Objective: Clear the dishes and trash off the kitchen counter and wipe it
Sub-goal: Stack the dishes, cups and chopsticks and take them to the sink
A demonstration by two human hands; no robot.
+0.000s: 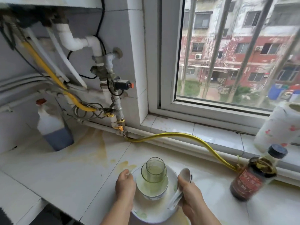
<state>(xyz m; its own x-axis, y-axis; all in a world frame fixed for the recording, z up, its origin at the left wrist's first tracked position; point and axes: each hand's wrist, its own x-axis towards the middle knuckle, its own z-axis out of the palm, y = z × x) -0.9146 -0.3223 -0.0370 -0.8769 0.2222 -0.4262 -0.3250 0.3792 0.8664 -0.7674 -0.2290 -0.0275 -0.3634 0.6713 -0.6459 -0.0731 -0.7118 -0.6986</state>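
Observation:
A white plate is held over the counter's front edge with a small bowl on it. A clear glass with greenish residue stands in the bowl. My left hand grips the plate's left rim. My right hand grips the right rim together with a white ceramic spoon. The white tiled counter carries yellow-brown stains around the middle.
A dark sauce bottle stands at the right, by a paper towel roll on the window sill. A yellow gas hose runs along the counter's back. A plastic jug of blue liquid sits in the left corner under pipes and valves.

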